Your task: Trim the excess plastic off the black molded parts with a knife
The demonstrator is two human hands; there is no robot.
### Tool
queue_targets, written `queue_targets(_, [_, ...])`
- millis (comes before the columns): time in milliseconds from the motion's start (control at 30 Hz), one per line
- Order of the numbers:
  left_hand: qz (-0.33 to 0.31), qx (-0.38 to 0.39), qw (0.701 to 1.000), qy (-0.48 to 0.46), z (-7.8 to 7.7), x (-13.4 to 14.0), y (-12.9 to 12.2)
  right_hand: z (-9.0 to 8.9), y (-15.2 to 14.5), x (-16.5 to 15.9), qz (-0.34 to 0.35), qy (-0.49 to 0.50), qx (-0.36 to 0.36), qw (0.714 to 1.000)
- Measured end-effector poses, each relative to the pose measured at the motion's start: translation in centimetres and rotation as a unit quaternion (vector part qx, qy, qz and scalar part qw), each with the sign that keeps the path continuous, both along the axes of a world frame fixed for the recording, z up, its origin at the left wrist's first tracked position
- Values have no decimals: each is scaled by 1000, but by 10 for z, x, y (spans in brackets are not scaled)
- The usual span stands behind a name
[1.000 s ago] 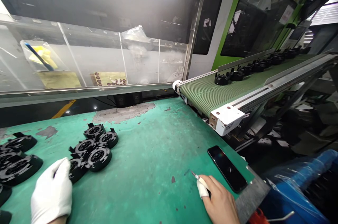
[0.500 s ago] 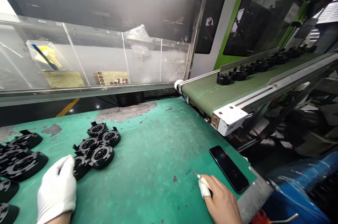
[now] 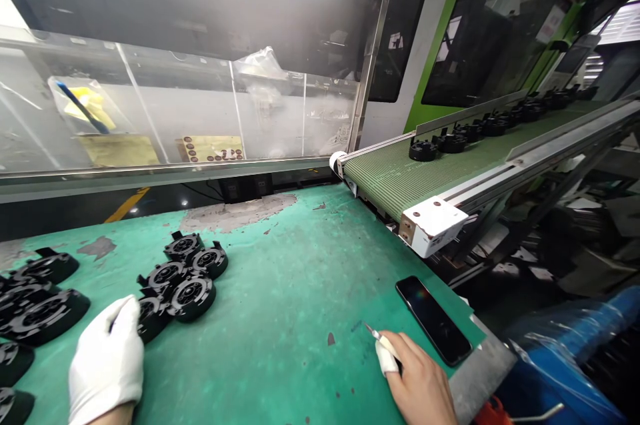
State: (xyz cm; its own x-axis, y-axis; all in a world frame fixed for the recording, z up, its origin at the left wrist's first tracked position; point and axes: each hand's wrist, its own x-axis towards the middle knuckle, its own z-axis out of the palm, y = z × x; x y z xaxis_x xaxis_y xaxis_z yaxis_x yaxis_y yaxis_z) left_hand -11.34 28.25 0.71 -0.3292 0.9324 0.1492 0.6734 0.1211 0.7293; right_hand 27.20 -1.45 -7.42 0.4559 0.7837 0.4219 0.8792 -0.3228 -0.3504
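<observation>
Beat-up bench [image 3: 280,278], conveyor [image 3: 395,178] at right edge; right hand [image 3: 420,375] pinches pointed tool [image 3: 372,331], left hand [image 3: 107,361] beside black parts [image 3: 192,299], grip unclear.

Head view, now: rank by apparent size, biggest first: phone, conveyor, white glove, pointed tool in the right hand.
1. Conveyor, runs out of frame
2. White glove, nearness to the camera may enlarge it
3. Phone
4. Pointed tool, only partly visible
</observation>
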Motion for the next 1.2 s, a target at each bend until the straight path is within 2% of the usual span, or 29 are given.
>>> queue_targets(367, [-1,0,1000,1,-1,0,0,0,-2,1,9,17,-36,999])
queue_targets(600, [-4,11,1000,2,-8,-7,3,0,-1,5,21,3,-35,999])
queue_targets(967, [-2,5,1000,9,-9,-7,7,1,-1,8,39,-18,-24,999])
queue_targets(1200, [0,2,1000,12,-8,-5,6,0,-1,2,10,3,-24,1000])
